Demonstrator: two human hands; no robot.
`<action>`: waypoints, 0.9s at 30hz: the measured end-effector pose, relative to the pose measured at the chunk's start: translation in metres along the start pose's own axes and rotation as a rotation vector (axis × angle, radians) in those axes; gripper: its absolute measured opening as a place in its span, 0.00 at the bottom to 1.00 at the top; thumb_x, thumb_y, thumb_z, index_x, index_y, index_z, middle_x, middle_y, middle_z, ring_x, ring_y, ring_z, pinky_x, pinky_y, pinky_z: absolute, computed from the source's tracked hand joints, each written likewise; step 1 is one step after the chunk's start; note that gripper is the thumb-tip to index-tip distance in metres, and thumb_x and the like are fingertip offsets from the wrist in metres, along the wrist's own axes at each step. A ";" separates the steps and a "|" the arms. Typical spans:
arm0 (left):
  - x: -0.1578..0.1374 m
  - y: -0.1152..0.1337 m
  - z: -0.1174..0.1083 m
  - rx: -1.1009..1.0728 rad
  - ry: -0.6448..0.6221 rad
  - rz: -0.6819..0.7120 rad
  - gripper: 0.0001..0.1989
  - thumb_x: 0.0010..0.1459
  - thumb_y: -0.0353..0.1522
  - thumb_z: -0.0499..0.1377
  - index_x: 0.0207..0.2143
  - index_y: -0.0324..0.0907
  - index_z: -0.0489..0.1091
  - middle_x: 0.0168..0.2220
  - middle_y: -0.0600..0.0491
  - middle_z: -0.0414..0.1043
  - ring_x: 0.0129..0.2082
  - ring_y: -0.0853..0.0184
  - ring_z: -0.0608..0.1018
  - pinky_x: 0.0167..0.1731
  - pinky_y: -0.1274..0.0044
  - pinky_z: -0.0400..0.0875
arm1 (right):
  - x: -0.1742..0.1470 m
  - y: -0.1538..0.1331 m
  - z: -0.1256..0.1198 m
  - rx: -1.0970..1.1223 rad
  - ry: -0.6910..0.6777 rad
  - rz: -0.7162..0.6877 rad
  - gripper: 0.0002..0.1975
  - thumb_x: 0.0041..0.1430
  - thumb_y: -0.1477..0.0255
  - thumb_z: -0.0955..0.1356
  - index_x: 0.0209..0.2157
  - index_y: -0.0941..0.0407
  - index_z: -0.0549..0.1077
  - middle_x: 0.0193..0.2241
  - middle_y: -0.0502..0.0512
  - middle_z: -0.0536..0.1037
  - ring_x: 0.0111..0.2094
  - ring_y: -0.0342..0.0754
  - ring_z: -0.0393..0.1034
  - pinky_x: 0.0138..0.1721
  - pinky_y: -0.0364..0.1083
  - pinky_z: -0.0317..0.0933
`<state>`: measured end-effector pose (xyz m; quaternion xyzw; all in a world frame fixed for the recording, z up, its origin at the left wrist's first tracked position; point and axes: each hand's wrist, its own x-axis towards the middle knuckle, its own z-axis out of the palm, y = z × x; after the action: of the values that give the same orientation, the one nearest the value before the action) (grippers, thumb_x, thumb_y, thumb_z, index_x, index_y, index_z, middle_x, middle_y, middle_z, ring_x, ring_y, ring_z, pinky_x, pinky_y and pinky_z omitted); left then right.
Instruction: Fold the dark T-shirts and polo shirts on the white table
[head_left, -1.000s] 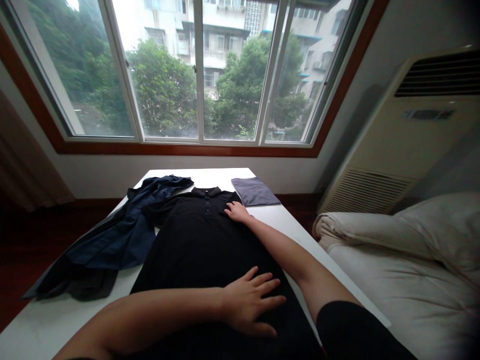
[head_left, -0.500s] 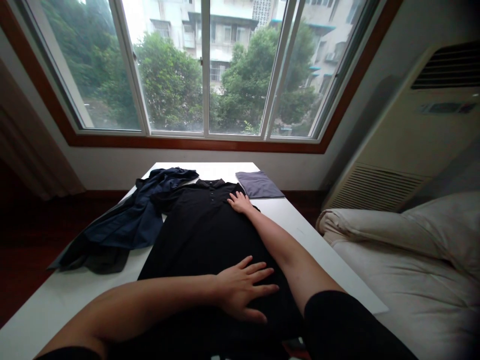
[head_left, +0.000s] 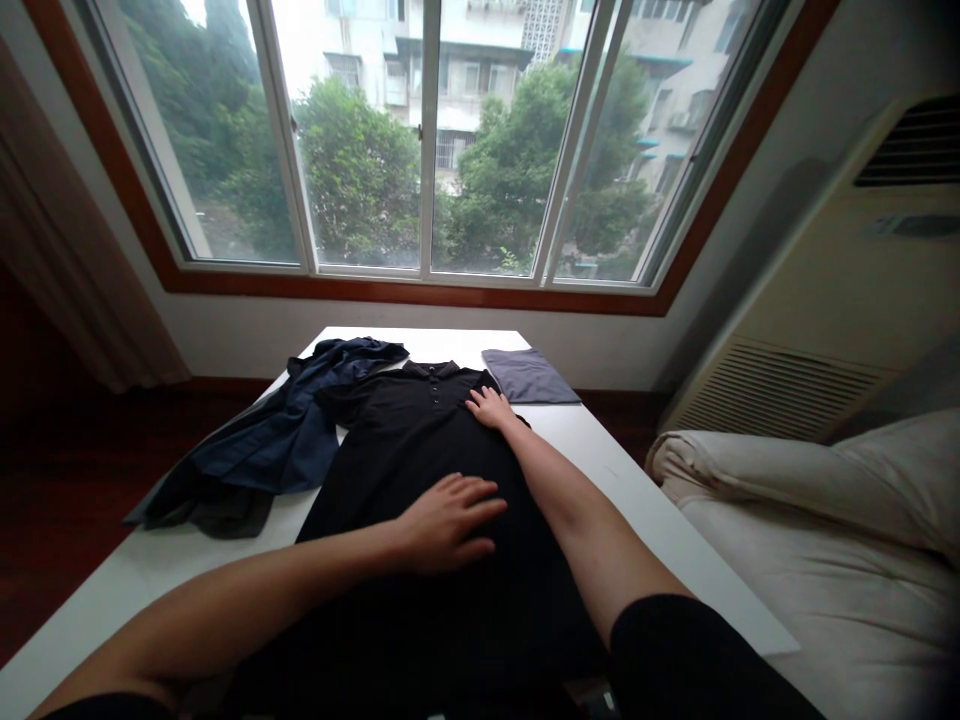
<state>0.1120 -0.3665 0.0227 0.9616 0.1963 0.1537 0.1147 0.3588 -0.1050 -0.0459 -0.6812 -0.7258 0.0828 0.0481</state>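
A black polo shirt (head_left: 420, 440) lies spread front side up, its buttoned collar toward the window. My right hand (head_left: 491, 408) rests flat on the shirt near its right shoulder, fingers apart. Over the middle of the shirt is my left hand (head_left: 451, 522), palm down with the fingers stretched out; whether it touches the cloth I cannot tell. Neither hand grips anything. The lower part of the shirt merges with dark clothing at the bottom of the view.
Rumpled dark blue and grey clothes (head_left: 270, 440) lie along the left of the white table (head_left: 622, 500). A folded grey cloth (head_left: 531, 377) is at the far right corner. A beige sofa (head_left: 810, 540) stands close on the right, beneath an air conditioner (head_left: 810, 330).
My left hand has moved left and away from me across the shirt. The right hand stays at the shoulder. The view has shifted slightly.
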 end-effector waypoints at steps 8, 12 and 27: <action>-0.062 -0.217 -0.080 0.242 0.572 -1.162 0.24 0.65 0.42 0.56 0.59 0.40 0.70 0.56 0.39 0.71 0.57 0.49 0.74 0.58 0.61 0.69 | -0.003 -0.031 -0.008 0.017 0.168 -0.028 0.28 0.75 0.54 0.59 0.68 0.51 0.68 0.70 0.64 0.61 0.71 0.58 0.52 0.70 0.61 0.44; -0.087 -0.262 -0.079 0.313 0.555 -1.381 0.34 0.63 0.48 0.58 0.65 0.39 0.61 0.61 0.33 0.66 0.61 0.42 0.71 0.56 0.58 0.68 | -0.001 -0.093 -0.003 0.030 0.211 -0.220 0.26 0.75 0.56 0.61 0.68 0.52 0.67 0.71 0.63 0.60 0.72 0.57 0.52 0.70 0.57 0.48; -0.114 -0.317 -0.087 0.285 0.441 -1.371 0.22 0.59 0.39 0.62 0.55 0.45 0.70 0.57 0.39 0.68 0.60 0.46 0.72 0.57 0.61 0.68 | -0.051 -0.218 0.041 0.073 -0.010 -0.708 0.27 0.76 0.54 0.61 0.71 0.43 0.64 0.74 0.56 0.54 0.74 0.59 0.47 0.72 0.64 0.42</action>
<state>-0.1263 -0.1151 -0.0146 0.5751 0.7904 0.2105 0.0165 0.1412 -0.1704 -0.0437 -0.3847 -0.9138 0.0903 0.0944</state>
